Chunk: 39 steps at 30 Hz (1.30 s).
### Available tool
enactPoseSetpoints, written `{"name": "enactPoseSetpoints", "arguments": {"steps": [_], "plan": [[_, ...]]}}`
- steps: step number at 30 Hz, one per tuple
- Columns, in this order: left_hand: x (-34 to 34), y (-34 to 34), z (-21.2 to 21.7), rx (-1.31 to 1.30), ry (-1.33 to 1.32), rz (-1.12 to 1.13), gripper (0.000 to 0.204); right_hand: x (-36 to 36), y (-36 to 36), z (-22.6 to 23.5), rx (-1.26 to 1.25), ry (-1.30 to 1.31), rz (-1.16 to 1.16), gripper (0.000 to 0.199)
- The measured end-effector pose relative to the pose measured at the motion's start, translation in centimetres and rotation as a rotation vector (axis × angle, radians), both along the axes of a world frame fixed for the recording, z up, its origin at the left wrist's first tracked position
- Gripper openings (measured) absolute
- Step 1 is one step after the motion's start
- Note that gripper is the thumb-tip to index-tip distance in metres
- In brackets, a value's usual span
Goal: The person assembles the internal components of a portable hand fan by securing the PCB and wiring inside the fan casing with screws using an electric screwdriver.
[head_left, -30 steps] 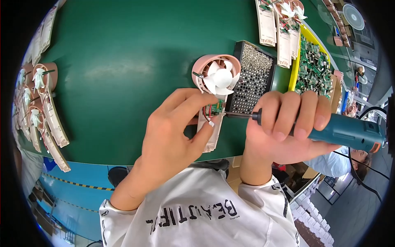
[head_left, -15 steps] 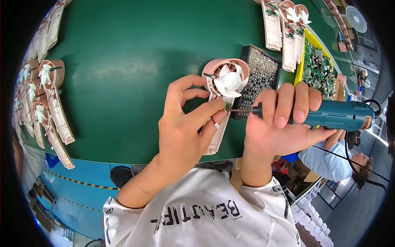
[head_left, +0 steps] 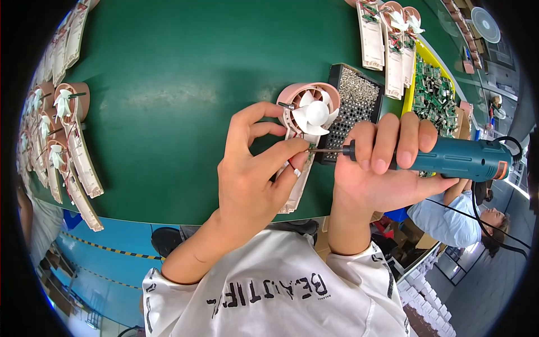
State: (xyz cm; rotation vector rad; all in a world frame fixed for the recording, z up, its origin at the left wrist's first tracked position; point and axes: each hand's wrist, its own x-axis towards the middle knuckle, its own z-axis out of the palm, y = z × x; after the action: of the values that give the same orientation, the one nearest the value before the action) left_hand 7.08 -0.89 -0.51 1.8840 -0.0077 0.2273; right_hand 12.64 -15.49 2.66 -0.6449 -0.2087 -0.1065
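A pink handheld fan housing (head_left: 294, 194) with white blades (head_left: 313, 114) lies on the green table in front of me. My left hand (head_left: 255, 163) is closed on it, fingers at the round head, with thumb and forefinger by a small green circuit board (head_left: 312, 146). In my right hand (head_left: 387, 154) is a teal electric screwdriver (head_left: 457, 157), held level with the fingers wrapped round it. Its thin bit points left and meets the board area beside my left fingertips. Whether a screw sits under the tip is too small to tell.
Right of the fan stands a black tray (head_left: 359, 90) of small screws. Beyond it, a yellow bin (head_left: 409, 84) holds green circuit boards. More fan housings lie at the left (head_left: 73, 135) and the back right (head_left: 371, 36). A black cable (head_left: 476, 216) hangs from the screwdriver; a person (head_left: 457, 219) is at the right.
Almost nothing differs. Both hands, the fan and the screwdriver keep their places, with only a slight shift of the whole view.
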Motion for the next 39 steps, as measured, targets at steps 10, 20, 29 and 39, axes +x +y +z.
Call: {"name": "enactPoseSetpoints", "arguments": {"steps": [10,20,29,39], "plan": [[-0.1,-0.1,0.0,0.029,-0.022,0.008,0.017,-0.1,0.2,0.8,-0.162,-0.085,0.097,0.066],[-0.1,0.0,0.2,0.023,-0.021,-0.004,0.023,-0.3,0.3,1.0,-0.205,-0.117,0.100,0.066],[0.0,1.9,0.8,-0.095,0.158,-0.198,0.034,-2.6,0.2,1.4,-0.213,-0.195,0.042,0.066],[0.2,2.4,0.2,-0.215,0.203,-0.251,0.041,-3.8,1.7,0.9,-0.398,-0.288,-0.056,0.033]]}}
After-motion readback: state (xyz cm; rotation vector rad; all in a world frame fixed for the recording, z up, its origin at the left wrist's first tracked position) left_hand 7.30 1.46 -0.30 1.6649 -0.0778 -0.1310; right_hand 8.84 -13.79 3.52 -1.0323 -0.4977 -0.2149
